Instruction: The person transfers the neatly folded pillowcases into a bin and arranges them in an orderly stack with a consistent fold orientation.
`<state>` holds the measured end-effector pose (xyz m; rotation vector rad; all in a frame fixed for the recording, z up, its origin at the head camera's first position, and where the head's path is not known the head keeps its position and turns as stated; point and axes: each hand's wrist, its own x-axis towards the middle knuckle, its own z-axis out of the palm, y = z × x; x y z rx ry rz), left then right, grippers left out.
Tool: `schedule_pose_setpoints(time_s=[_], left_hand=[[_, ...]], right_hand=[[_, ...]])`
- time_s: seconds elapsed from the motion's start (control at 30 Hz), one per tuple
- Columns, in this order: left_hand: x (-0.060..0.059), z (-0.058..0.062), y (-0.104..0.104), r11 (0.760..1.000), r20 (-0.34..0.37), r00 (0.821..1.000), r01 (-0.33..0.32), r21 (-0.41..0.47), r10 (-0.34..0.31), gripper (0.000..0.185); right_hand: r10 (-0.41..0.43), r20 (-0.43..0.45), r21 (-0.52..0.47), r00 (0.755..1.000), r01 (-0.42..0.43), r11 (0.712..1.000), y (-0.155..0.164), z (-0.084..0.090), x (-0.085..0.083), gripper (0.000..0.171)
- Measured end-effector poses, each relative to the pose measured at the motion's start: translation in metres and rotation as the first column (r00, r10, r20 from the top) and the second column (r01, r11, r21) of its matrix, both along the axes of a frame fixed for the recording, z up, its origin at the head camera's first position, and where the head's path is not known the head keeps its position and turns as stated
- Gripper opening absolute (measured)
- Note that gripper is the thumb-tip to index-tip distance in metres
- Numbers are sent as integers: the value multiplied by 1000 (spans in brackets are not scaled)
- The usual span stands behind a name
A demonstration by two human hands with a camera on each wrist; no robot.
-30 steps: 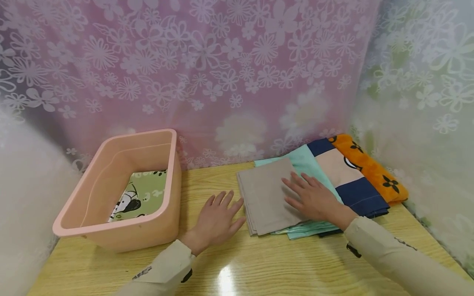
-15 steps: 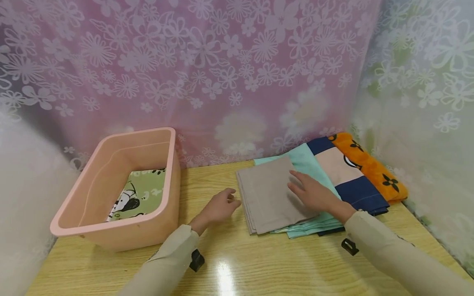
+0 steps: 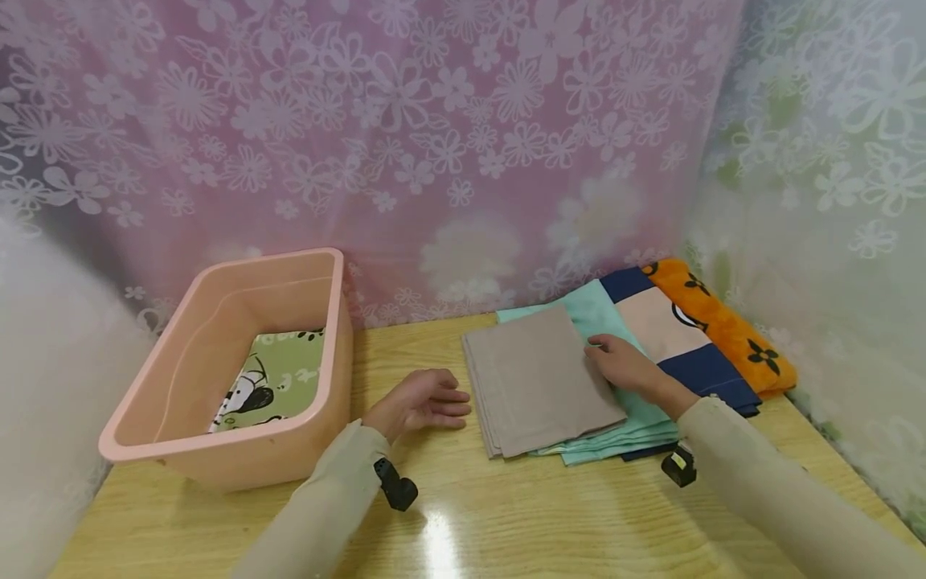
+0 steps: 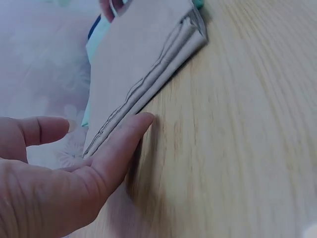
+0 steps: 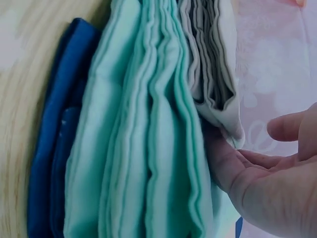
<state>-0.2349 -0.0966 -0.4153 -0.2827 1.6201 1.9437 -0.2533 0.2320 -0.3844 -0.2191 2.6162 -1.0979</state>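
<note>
A folded grey-beige cloth [image 3: 538, 386] lies on top of a folded mint-green cloth [image 3: 589, 301]. My left hand [image 3: 423, 402] is beside the grey cloth's left edge. In the left wrist view its fingers [image 4: 124, 144] lie low along the layered edge, the thumb held apart. At the right edge is my right hand [image 3: 629, 370]. The right wrist view has its fingers [image 5: 228, 161] tucked under the corner of the grey cloth [image 5: 225, 111], between it and the mint cloth [image 5: 163, 124], while the thumb [image 5: 287, 128] stays off the fabric. Fingertips there are partly hidden.
At left stands a pink plastic basin [image 3: 336, 354] with a folded green cartoon-print cloth [image 3: 282, 374] inside. A navy and peach cloth [image 3: 658, 322] and an orange cloth [image 3: 760, 346] lie at the right of the wooden table [image 3: 535, 515]. Flowered curtains [image 3: 463, 161] hang behind.
My right hand has gone from lying over the grey cloth to its right edge, fingers lower. The left hand has turned onto its side by the left edge. The cloths look unmoved.
</note>
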Motion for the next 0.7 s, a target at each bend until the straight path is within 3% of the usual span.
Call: schedule_pose_setpoints(time_s=[0.17,0.47,0.7], left_hand=[[-1,4,8,1000,17,1000,-5,4,5,47],[-8,6,25,995,125,992,-41,88,30,52],[-9,5,32,1000,72,997,7,2,-7,32]], right_hand=[[-27,2,5,1000,27,1000,2,-4,-4,52],[-47,14,20,999,46,999,2,-10,-10,52],[-42,-7,30,999,43,999,1,-11,-9,51]])
